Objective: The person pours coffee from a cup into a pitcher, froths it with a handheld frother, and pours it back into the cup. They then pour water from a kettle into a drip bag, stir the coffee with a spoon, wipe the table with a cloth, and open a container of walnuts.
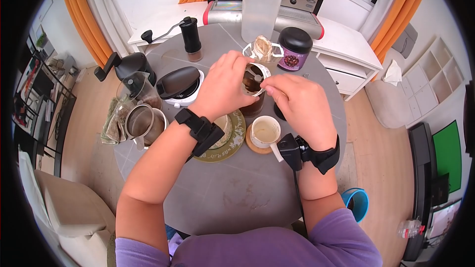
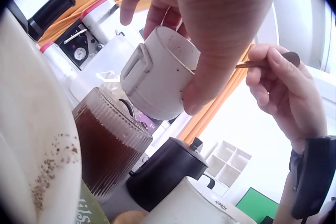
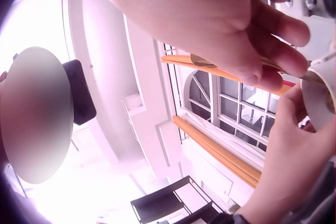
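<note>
My left hand [image 1: 222, 86] grips a small white cup [image 2: 157, 74] by its sides, tilted above a ribbed glass of brown liquid [image 2: 107, 142]. Dark brown contents show inside the cup in the head view. To its right, my right hand [image 1: 299, 104] pinches a thin brown stick or spoon handle [image 2: 257, 64], whose far end reaches into the cup. In the right wrist view the handle [image 3: 275, 70] passes between the fingers toward the cup's rim. Below the hands stands a white mug [image 1: 265, 129] on a round wooden coaster [image 1: 253, 147].
Behind are a clear pitcher [image 1: 261, 12], a purple jar with black lid [image 1: 295, 49] and a filter bag [image 1: 262, 49]. Leftward stand a hand grinder [image 1: 190, 37], a white scale [image 1: 195, 94], a metal cup [image 1: 141, 121] and a green plate [image 1: 232, 151].
</note>
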`<action>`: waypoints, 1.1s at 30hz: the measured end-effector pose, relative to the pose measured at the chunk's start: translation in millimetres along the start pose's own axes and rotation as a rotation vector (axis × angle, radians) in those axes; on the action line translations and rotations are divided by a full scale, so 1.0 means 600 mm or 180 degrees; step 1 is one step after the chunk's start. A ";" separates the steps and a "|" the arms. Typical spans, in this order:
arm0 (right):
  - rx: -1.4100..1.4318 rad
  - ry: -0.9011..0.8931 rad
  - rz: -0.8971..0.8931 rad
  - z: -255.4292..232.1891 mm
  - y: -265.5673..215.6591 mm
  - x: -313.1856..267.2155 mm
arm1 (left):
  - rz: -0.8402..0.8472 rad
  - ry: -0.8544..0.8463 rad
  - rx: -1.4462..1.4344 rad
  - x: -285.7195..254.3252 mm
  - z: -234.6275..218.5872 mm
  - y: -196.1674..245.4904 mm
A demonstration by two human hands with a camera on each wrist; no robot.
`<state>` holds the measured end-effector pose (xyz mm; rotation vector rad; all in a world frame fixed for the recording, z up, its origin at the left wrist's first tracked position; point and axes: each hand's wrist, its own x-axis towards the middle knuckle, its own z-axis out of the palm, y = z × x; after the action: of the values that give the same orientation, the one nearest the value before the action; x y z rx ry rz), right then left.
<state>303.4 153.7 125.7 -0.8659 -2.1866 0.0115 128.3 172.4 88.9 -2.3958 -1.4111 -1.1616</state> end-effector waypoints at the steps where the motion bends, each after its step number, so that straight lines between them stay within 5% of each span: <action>1: 0.0074 -0.0031 0.0001 0.000 -0.002 0.000 | -0.0004 0.0016 0.0021 0.000 0.000 -0.001; 29: -0.0014 -0.0103 0.0106 0.001 0.001 0.001 | -0.0050 -0.0098 0.0079 0.000 -0.008 0.001; 33: 0.0273 0.0068 0.0082 -0.010 -0.003 0.004 | -0.0437 -0.0119 -0.0207 0.003 -0.015 0.001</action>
<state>305.5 152.2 132.0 -0.8422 -2.1388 0.1075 124.5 169.2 96.3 -2.4088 -1.5959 -1.2173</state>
